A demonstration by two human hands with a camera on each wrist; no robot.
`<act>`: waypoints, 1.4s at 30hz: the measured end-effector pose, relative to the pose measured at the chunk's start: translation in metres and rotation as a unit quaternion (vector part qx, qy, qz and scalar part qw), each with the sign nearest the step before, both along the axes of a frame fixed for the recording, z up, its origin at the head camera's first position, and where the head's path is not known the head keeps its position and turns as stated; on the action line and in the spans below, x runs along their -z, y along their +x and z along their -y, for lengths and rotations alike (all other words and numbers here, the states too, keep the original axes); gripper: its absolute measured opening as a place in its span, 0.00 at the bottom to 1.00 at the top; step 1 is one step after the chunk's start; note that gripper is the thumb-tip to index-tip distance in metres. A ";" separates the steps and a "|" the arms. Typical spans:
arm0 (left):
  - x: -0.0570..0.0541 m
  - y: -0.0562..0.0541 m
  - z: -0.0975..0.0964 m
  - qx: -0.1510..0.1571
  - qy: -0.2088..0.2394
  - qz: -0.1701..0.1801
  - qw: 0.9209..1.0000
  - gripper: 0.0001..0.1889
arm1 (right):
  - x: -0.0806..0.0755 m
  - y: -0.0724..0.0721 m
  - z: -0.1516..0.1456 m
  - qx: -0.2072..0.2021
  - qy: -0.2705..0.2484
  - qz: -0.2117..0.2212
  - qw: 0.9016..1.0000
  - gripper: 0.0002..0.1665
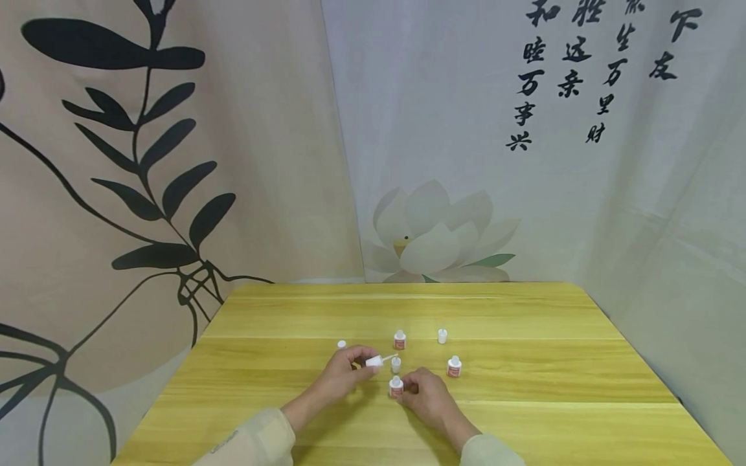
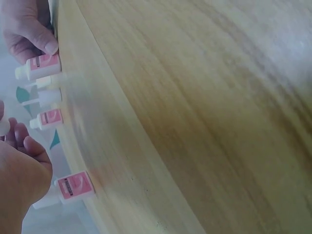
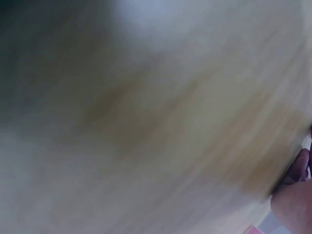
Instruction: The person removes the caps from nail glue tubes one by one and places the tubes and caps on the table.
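Note:
My left hand point(image 1: 344, 370) pinches a white brush cap point(image 1: 375, 361), its thin applicator pointing right, above the table. In the left wrist view this hand point(image 2: 24, 170) fills the lower left. My right hand point(image 1: 430, 396) grips a small white bottle point(image 1: 396, 388) with a red label, which stands upright on the table; its fingertips are at the bottle's right side. Just behind that bottle is a small white cap point(image 1: 396, 365), standing on the table. The right wrist view catches only part of the right hand point(image 3: 295, 195) at its edge.
Another red-labelled bottle point(image 1: 399, 340) stands farther back, and one more bottle point(image 1: 454, 367) stands to the right. A second white cap point(image 1: 442, 336) sits at the back right. Behind my left hand shows a white top point(image 1: 342, 344). The wooden table point(image 1: 553, 375) ends at a printed curtain point(image 1: 280, 162).

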State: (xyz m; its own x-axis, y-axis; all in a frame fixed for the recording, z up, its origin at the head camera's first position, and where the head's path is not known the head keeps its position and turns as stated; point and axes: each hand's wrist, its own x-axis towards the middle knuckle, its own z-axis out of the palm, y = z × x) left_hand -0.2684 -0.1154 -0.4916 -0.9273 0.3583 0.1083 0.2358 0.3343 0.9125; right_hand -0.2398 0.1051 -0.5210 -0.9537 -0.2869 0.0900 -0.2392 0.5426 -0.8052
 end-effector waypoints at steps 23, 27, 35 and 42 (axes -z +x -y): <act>0.000 0.001 0.000 -0.016 -0.015 -0.017 1.000 0.11 | 0.001 0.000 0.000 0.001 0.008 -0.015 1.000 0.08; 0.000 0.001 0.001 -0.013 -0.012 -0.017 1.000 0.11 | 0.002 0.000 0.000 0.000 0.005 -0.015 1.000 0.09; 0.000 0.001 0.001 -0.008 -0.004 -0.014 1.000 0.12 | 0.002 0.000 0.000 0.001 0.003 -0.017 1.000 0.09; 0.000 0.002 0.001 -0.005 0.000 -0.011 1.000 0.12 | 0.002 -0.001 0.000 0.002 0.003 -0.014 1.000 0.09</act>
